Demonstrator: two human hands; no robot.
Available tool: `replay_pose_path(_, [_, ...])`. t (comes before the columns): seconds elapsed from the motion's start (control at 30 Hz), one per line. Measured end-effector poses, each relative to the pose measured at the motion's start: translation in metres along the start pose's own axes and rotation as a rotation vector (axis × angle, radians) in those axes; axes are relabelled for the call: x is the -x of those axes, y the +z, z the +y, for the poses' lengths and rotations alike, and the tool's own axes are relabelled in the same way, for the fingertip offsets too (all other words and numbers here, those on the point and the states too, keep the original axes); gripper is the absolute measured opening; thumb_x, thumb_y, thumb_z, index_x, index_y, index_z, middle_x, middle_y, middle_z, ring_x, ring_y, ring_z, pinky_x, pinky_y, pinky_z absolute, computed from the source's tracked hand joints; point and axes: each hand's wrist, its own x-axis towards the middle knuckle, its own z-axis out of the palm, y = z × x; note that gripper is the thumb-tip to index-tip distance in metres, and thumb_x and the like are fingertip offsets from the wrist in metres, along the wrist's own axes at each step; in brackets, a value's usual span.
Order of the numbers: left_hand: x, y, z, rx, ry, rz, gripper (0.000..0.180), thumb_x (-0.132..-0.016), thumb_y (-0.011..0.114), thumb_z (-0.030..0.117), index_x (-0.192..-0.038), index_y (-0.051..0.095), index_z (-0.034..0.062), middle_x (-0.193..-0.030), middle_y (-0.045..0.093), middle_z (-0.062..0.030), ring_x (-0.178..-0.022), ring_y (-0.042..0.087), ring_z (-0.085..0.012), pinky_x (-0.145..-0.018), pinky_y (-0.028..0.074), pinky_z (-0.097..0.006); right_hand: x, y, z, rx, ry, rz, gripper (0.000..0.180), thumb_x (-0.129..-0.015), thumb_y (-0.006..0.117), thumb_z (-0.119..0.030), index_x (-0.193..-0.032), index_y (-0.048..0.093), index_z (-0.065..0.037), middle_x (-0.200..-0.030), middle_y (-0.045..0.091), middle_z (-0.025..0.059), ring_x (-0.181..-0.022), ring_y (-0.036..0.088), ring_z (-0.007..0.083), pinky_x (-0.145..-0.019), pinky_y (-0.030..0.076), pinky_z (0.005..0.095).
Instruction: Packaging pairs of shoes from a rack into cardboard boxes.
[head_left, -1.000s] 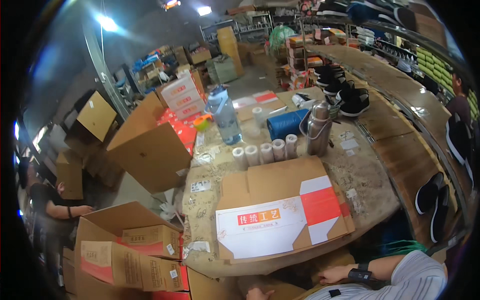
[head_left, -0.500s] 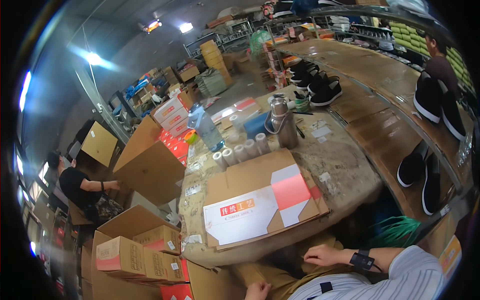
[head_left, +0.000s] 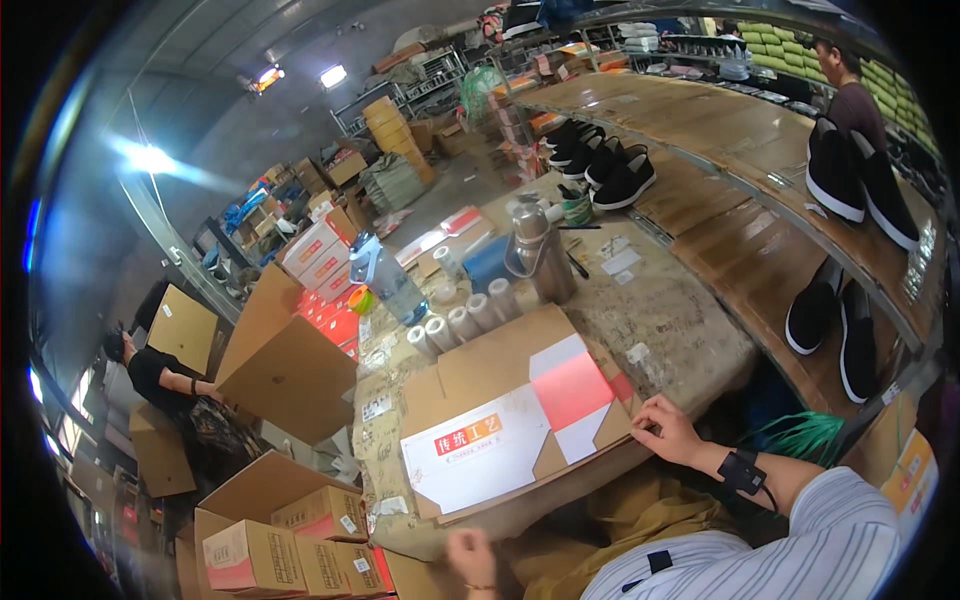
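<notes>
A stack of flat, unfolded cardboard box blanks [head_left: 500, 465], white and red printed on top, lies on the table in front of me. My right hand [head_left: 668, 430] is at the right corner of the stack, fingers loosely bent and apart, with nothing visible in them. A dark band with a small device is on that wrist. Low by the table's near edge is my left hand [head_left: 470, 558], smeared by motion, so its fingers cannot be made out.
Behind the stack stand clear rolls [head_left: 465, 322], a water jug [head_left: 388, 280] and a metal flask [head_left: 540, 255]. Black shoes [head_left: 622, 178] rest on racks at the right. An open carton [head_left: 250, 480] holding boxes sits at lower left. Two people [head_left: 165, 375] are farther off.
My right hand has risen from my lap to the stack's right corner. My left hand has moved left and up toward the table edge. The person at left has shifted beside the large carton.
</notes>
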Motion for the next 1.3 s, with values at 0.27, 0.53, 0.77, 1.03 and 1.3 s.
replay_pose_path(0.27, [-0.119, -0.029, -0.005, -0.059, -0.069, -0.006, 0.048, -0.080, 0.061, 0.010, -0.122, 0.046, -0.0086, -0.119, 0.054, -0.0199, -0.108, 0.052, -0.0261, -0.091, 0.041, -0.034, -0.018, 0.044, -0.015, 0.708, -0.133, -0.133, 0.069, -0.067, 0.071, -0.052, -0.123, 0.053, -0.017, -0.132, 0.037, 0.0193, -0.123, 0.034, 0.0369, -0.104, 0.021, 0.0467])
replay_pose_path(0.53, [-0.074, -0.050, 0.106, 0.696, 0.507, 0.049, 0.053, -0.090, 0.052, 0.023, -0.134, 0.036, -0.0015, -0.130, 0.044, -0.0212, -0.116, 0.048, -0.0301, -0.098, 0.040, -0.040, -0.038, 0.005, -0.023, 0.123, 0.038, -0.038, 0.067, -0.064, 0.079, -0.043, -0.116, 0.054, -0.010, -0.128, 0.040, 0.0175, -0.120, 0.040, 0.0344, -0.101, 0.033, 0.0402])
replay_pose_path(0.77, [-0.091, -0.043, 0.163, 1.573, 0.283, -0.381, 0.061, -0.089, 0.052, 0.039, -0.135, 0.034, 0.0036, -0.131, 0.042, -0.0211, -0.119, 0.044, -0.0351, -0.100, 0.036, -0.048, -0.053, -0.032, -0.033, 0.087, 0.141, -0.191, 0.071, -0.062, 0.083, -0.031, -0.119, 0.048, -0.008, -0.119, 0.049, 0.0156, -0.115, 0.047, 0.0278, -0.098, 0.037, 0.0356])
replay_pose_path(1.03, [-0.129, -0.030, 0.193, 0.379, 0.955, -0.210, 0.072, -0.081, 0.052, 0.062, -0.124, 0.045, 0.0043, -0.125, 0.049, -0.0174, -0.124, 0.041, -0.0311, -0.105, 0.028, -0.045, -0.050, -0.066, -0.076, -0.122, 0.250, -0.268, 0.046, -0.083, 0.062, -0.010, -0.124, 0.040, -0.003, -0.100, 0.055, 0.0062, -0.086, 0.056, 0.0132, -0.070, 0.047, 0.0254])
replay_pose_path(1.3, [-0.189, -0.018, 0.117, 0.714, 0.324, -0.216, 0.051, -0.094, 0.045, 0.042, -0.124, 0.047, 0.0012, -0.123, 0.052, -0.0102, -0.114, 0.046, -0.0176, -0.097, 0.035, -0.032, -0.115, -0.006, -0.195, 0.316, -0.780, -0.114, 0.037, -0.080, 0.060, -0.028, -0.106, 0.061, -0.001, -0.105, 0.058, 0.0140, -0.099, 0.055, 0.0291, -0.086, 0.041, 0.0418])
